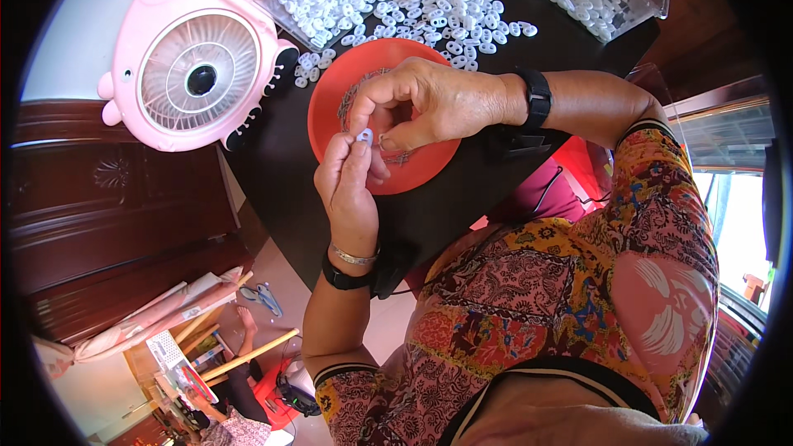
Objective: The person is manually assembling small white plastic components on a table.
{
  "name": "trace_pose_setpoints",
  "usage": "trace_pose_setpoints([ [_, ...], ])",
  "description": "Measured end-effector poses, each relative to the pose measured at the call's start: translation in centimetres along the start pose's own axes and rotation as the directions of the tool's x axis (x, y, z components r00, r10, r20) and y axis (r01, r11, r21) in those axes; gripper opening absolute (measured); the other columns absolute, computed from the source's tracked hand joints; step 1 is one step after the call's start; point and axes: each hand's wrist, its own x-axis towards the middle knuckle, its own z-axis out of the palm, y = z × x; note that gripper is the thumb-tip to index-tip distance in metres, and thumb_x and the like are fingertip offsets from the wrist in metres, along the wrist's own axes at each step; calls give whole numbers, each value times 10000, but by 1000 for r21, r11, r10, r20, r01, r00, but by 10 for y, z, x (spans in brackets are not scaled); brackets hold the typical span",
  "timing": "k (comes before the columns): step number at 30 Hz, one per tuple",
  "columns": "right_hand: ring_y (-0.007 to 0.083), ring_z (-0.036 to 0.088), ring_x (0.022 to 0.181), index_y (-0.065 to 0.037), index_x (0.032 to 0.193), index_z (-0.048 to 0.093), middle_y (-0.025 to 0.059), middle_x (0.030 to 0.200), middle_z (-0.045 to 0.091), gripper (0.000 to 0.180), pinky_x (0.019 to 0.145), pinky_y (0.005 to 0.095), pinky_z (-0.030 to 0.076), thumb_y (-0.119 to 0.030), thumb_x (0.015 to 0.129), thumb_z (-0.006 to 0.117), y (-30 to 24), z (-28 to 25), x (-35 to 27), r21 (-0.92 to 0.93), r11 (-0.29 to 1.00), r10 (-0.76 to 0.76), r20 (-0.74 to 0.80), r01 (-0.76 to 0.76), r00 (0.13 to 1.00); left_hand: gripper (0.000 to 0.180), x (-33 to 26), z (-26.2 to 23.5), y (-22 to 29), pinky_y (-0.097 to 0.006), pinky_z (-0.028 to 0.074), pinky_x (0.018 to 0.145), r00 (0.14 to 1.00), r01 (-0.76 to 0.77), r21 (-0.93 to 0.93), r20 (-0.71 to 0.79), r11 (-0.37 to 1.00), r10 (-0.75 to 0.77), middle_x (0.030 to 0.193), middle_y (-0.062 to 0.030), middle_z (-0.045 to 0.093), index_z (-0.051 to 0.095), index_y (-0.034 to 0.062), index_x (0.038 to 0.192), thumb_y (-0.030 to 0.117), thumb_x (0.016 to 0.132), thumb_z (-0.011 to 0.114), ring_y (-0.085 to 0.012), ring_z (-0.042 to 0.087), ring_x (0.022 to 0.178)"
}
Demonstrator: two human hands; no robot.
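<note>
My left hand (349,198) pinches a small white plastic piece (364,136) with two holes between thumb and fingertips, above a round orange-red plate (326,99). Beside it, my right hand (453,99) is curled, its index fingertip right by the piece and its thumb a little to the right. What the right fingers hold, if anything, is too small to tell. Thin silvery metal bits (350,107) lie in the plate, partly hidden under my hands. Many more loose white plastic pieces (438,12) are spread just beyond the plate.
A clear tray (632,21) at the far right holds more white pieces. The pink pig-shaped fan (202,74) stands left of the plate on the dark table (281,198). On the floor at lower left are slippers (268,299), a red stool (277,400) and another person.
</note>
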Motion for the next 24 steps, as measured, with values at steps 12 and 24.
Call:
trace_pose_setpoints([
  [12, 74, 617, 722, -23, 1033, 601, 33, 776, 661, 231, 656, 238, 500, 18, 808, 637, 0, -1, -1, -37, 999, -6, -40, 4, 999, 185, 2, -6, 3, -227, 371, 555, 999, 31, -24, 25, 999, -31, 661, -40, 551, 528, 2, 822, 153, 917, 476, -98, 494, 586],
  [24, 67, 599, 750, -19, 1028, 604, 30, 798, 654, 221, 691, 239, 486, 11, 811, 635, 0, -2, 0, -38, 999, -17, -67, 14, 998, 195, 3, -6, 3, -227, 375, 562, 1000, 12, 29, 11, 1000, -12, 670, -28, 546, 531, 12, 822, 170, 925, 482, -89, 501, 603],
])
